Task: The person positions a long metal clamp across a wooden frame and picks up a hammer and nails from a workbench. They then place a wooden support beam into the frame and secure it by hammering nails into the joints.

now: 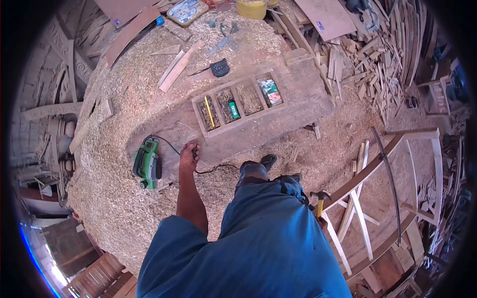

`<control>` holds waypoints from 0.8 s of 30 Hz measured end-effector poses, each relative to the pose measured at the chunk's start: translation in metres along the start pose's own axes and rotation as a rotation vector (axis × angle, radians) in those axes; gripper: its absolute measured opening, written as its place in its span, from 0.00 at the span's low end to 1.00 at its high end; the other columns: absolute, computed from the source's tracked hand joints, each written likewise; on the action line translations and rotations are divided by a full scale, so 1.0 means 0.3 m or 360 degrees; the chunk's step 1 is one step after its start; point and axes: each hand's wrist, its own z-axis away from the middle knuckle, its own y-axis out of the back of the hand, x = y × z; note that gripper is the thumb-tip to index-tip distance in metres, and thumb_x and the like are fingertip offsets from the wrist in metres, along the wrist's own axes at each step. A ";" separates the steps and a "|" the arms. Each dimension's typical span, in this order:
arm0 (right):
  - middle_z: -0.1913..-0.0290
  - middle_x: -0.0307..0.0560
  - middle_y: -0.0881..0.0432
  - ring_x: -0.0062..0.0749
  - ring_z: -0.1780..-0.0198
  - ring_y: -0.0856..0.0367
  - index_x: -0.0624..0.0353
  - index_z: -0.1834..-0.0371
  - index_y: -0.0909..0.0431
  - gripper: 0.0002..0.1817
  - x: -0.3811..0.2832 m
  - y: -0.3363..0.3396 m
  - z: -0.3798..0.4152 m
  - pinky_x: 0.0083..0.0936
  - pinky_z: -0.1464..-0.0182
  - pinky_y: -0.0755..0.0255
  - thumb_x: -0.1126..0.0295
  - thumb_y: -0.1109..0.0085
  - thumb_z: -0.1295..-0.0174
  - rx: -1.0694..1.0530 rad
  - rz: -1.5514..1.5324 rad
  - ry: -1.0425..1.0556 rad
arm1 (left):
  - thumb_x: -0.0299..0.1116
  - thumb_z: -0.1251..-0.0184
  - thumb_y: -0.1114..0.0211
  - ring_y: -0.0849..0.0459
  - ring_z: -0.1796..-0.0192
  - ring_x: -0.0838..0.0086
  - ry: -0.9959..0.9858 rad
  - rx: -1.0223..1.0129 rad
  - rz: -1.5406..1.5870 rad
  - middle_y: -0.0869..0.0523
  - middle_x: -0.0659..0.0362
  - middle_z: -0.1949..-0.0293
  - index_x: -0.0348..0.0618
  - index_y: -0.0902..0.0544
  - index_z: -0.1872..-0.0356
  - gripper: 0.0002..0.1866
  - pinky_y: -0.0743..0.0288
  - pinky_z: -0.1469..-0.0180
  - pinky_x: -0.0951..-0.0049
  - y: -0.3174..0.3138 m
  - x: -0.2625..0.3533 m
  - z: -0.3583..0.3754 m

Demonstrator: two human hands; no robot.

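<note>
My left hand (189, 155) is closed around the black power cord (213, 170), at the near edge of the wooden workbench (174, 121). The cord runs to a green electric hand planer (147, 161) just left of that hand. At my right side, my right hand (323, 226) shows only in part past my blue shirt. It grips a claw hammer (320, 201) with a yellow handle, head up. On the bench lies a divided wooden tray (226, 130) holding a yellow pencil (209, 112), a small green item (233, 109) and a green-and-white box (271, 92).
A dark tape measure (219, 68) and wood strips (181, 64) lie beyond the tray. Shavings (112, 193) cover the floor. A curved wooden frame (372, 174) stands at right, with scrap wood (372, 64) heaped behind. A yellow bucket (252, 9) is at the far side.
</note>
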 end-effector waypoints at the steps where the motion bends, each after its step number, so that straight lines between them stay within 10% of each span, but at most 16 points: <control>1: 0.79 0.42 0.18 0.28 0.79 0.20 0.63 0.68 0.17 0.20 0.048 -0.004 0.013 0.32 0.74 0.27 0.53 0.34 0.36 0.0008 0.0019 -0.0047 | 0.36 0.30 0.36 0.22 0.74 0.78 -0.0020 -0.0021 0.0019 0.17 0.64 0.69 0.47 0.17 0.50 0.12 0.29 0.76 0.73 -0.012 0.001 0.002; 7: 0.78 0.43 0.17 0.30 0.78 0.18 0.62 0.68 0.15 0.20 0.267 -0.005 0.126 0.33 0.73 0.25 0.52 0.34 0.37 0.0067 0.0109 -0.0184 | 0.38 0.29 0.39 0.23 0.72 0.72 -0.0031 0.0074 0.0261 0.19 0.60 0.68 0.47 0.19 0.44 0.15 0.26 0.72 0.69 0.007 -0.051 -0.114; 12: 0.76 0.45 0.13 0.33 0.76 0.14 0.59 0.67 0.11 0.19 0.282 -0.025 0.249 0.35 0.70 0.22 0.52 0.33 0.38 0.0247 0.0358 -0.0476 | 0.48 0.23 0.37 0.10 0.47 0.58 -0.0932 0.0022 -0.1731 0.09 0.50 0.47 0.40 0.13 0.41 0.24 0.17 0.42 0.58 0.167 -0.161 -0.403; 13: 0.75 0.46 0.12 0.34 0.74 0.12 0.58 0.66 0.10 0.18 0.315 -0.022 0.243 0.35 0.69 0.20 0.52 0.32 0.39 0.0212 0.0178 -0.0438 | 0.48 0.27 0.33 0.08 0.54 0.55 -0.1490 0.0605 -0.2718 0.07 0.47 0.54 0.37 0.09 0.49 0.22 0.15 0.48 0.55 0.151 -0.192 -0.426; 17: 0.75 0.41 0.12 0.31 0.72 0.12 0.54 0.62 0.09 0.19 0.333 -0.043 0.225 0.35 0.65 0.20 0.49 0.32 0.39 0.0092 -0.0040 -0.0563 | 0.53 0.39 0.27 0.09 0.55 0.51 -0.0462 0.0629 -0.1824 0.08 0.40 0.57 0.29 0.10 0.57 0.29 0.16 0.50 0.51 -0.027 -0.074 -0.327; 19: 0.74 0.40 0.12 0.30 0.72 0.12 0.52 0.60 0.09 0.18 0.292 -0.038 0.236 0.34 0.64 0.20 0.49 0.33 0.38 0.0111 0.0060 -0.0592 | 0.49 0.19 0.43 0.08 0.57 0.50 -0.0491 0.0675 -0.1903 0.09 0.39 0.64 0.39 0.09 0.50 0.23 0.14 0.53 0.54 -0.042 -0.089 -0.303; 21: 0.74 0.39 0.12 0.30 0.71 0.12 0.51 0.58 0.09 0.18 0.276 -0.003 0.220 0.33 0.63 0.20 0.49 0.33 0.38 0.0095 0.0091 -0.0631 | 0.38 0.20 0.44 0.08 0.51 0.54 -0.0744 0.0290 -0.3573 0.09 0.44 0.52 0.46 0.16 0.38 0.17 0.15 0.49 0.55 0.017 -0.043 -0.248; 23: 0.73 0.39 0.12 0.30 0.71 0.12 0.51 0.58 0.09 0.18 0.314 0.030 0.199 0.31 0.64 0.20 0.49 0.34 0.38 0.0029 0.0059 -0.0683 | 0.35 0.23 0.40 0.09 0.55 0.62 -0.2250 0.0510 -0.3260 0.09 0.52 0.54 0.42 0.19 0.38 0.17 0.15 0.55 0.61 0.105 -0.086 -0.182; 24: 0.73 0.38 0.11 0.29 0.71 0.12 0.50 0.57 0.09 0.20 0.345 0.038 0.182 0.30 0.63 0.19 0.47 0.35 0.37 0.0042 0.0003 -0.0707 | 0.35 0.23 0.40 0.11 0.57 0.64 -0.1832 0.0459 -0.3095 0.10 0.54 0.55 0.43 0.19 0.41 0.15 0.17 0.58 0.62 0.094 -0.079 -0.163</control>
